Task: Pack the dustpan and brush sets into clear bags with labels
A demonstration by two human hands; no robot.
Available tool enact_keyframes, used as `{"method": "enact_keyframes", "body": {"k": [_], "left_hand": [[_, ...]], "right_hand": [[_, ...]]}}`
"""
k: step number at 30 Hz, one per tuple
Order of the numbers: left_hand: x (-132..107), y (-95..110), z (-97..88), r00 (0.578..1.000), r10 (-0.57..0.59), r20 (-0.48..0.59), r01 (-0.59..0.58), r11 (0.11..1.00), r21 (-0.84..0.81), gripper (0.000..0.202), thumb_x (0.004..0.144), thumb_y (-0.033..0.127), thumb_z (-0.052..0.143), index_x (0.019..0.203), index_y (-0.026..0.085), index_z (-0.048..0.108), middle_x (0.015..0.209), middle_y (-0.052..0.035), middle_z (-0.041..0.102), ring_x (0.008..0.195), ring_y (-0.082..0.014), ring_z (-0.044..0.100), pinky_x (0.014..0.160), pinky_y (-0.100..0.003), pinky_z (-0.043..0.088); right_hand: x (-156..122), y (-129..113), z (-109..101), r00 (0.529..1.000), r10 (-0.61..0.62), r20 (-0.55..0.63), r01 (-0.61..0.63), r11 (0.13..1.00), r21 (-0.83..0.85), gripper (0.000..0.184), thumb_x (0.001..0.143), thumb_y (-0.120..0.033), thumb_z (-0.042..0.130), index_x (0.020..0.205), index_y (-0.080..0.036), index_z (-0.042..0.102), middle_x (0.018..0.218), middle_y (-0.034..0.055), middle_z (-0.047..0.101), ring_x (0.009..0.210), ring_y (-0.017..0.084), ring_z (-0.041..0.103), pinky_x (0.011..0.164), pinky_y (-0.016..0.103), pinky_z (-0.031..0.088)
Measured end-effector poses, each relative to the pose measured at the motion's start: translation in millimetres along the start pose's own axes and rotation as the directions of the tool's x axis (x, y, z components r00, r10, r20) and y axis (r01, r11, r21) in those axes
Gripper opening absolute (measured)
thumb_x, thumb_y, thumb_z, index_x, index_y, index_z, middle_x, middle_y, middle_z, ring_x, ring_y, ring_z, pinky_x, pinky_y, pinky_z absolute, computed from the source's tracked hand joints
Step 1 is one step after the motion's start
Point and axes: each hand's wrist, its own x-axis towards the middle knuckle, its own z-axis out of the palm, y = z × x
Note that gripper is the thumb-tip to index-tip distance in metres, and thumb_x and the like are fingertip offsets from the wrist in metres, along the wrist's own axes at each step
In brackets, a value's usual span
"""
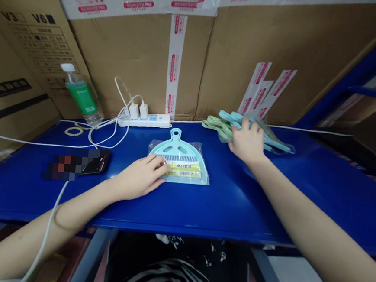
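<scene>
A light blue dustpan and brush set [175,148] lies flat in a clear plastic bag, with a yellow-and-white label across it and its handle pointing to the back. My left hand [141,175] has bent fingers closed over the bag's left edge and the label's end. Over at the back right, my right hand [248,140] curls its fingers over a pile of similar bagged sets, among them a light blue set [277,142] and a green set [217,124]. My right palm and thumb hide part of that pile.
Against the cardboard boxes [132,62] stand a water bottle [82,95] and a power strip [150,120] with two chargers. White cables cross the blue table [182,210] on the left, near a coiled ring [73,131] and a dark, partly blurred object [95,163].
</scene>
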Motion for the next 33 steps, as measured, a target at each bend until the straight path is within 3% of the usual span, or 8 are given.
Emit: {"method": "enact_keyframes", "body": {"k": [8,15,21,28,33], "left_hand": [[-1,-2,-0.6,0.985,-0.169,0.042,0.166,0.984,0.062,0.024,0.093,0.025,0.043,0.111,0.015,0.054,0.105,-0.0126,0.058,0.096,-0.0256,0.057,0.074,-0.038,0.056],[-3,-5,-3.6,0.945,-0.315,0.093,0.303,0.945,0.124,0.022,0.092,0.024,0.045,0.107,0.014,0.056,0.107,-0.0138,0.058,0.098,-0.0270,0.058,0.076,-0.040,0.056],[-5,-9,-1.6,0.932,-0.358,0.055,0.349,0.927,0.136,0.022,0.093,0.024,0.040,0.105,0.014,0.055,0.102,-0.0147,0.059,0.097,-0.0281,0.059,0.070,-0.039,0.056],[-4,-12,3.7,0.921,-0.390,0.008,0.382,0.905,0.186,0.021,0.092,0.024,0.043,0.104,0.014,0.056,0.099,-0.0142,0.059,0.095,-0.0281,0.058,0.068,-0.037,0.054],[-3,-12,4.8,0.922,-0.388,0.010,0.377,0.902,0.211,0.021,0.092,0.025,0.044,0.103,0.013,0.058,0.096,-0.0141,0.059,0.093,-0.0283,0.058,0.072,-0.039,0.053]], "right_hand": [[2,-3,-13,0.996,-0.048,0.081,0.054,0.995,-0.082,0.029,0.078,-0.021,0.054,0.100,-0.009,0.067,0.124,0.0252,0.054,0.097,0.036,0.052,0.065,0.038,0.042],[2,-6,-19,0.994,-0.078,0.080,0.082,0.995,-0.050,0.022,0.079,-0.023,0.056,0.093,-0.012,0.069,0.125,0.0199,0.055,0.097,0.032,0.052,0.063,0.033,0.043],[-7,-22,-34,0.979,-0.187,0.078,0.187,0.982,0.012,0.022,0.079,-0.025,0.055,0.090,-0.013,0.069,0.124,0.0204,0.054,0.096,0.033,0.051,0.063,0.036,0.043],[-33,-57,-62,0.940,-0.334,-0.069,0.341,0.928,0.147,0.015,0.075,-0.021,0.060,0.086,-0.014,0.067,0.124,0.0204,0.054,0.095,0.034,0.052,0.070,0.041,0.041],[-39,-70,-65,0.924,-0.370,-0.095,0.382,0.904,0.193,0.016,0.075,-0.019,0.064,0.090,-0.014,0.067,0.127,0.0192,0.054,0.099,0.035,0.051,0.071,0.041,0.041]]}}
